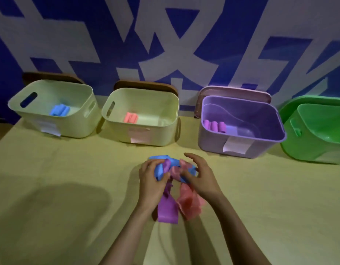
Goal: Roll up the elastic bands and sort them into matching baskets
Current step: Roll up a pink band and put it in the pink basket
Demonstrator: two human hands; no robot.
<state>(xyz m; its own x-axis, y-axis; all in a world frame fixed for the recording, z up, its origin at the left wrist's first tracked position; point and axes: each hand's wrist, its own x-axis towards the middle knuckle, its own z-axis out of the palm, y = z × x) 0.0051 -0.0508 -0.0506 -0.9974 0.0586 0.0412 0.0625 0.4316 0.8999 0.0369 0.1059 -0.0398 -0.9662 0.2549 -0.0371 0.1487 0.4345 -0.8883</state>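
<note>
"At the near middle of the table (50, 169), three bands are knotted in one tangle (174, 172). What worries you?"

"The grip. The left hand (150, 180) has its fingers curled round a bunch of the blue band (173, 163). The right hand (200, 180) is arched over the far side, thumb and lower fingers closed on the tangle and forefinger lifted clear. Which colour it has, I cannot tell"

"So if both hands pull apart?"

"I'd expect the crossing to tighten rather than come loose. The purple band (168, 209) and pink band (190, 203) trail towards the person, so a stretched band could snap back and drag them along the table"

"And the sorting?"

"The left cream basket (77, 129) holds blue rolls (59, 110) and the middle cream basket (161, 134) holds pink rolls (131, 117), yet the two tubs look alike, so a hurried drop could land in the wrong one. The purple basket (209, 142), with its purple rolls (214, 126), is the easier match"

"Anything else?"

"A loosely wound roll may spring open once let go. The light is also dim enough that pink and purple could be confused"
</note>
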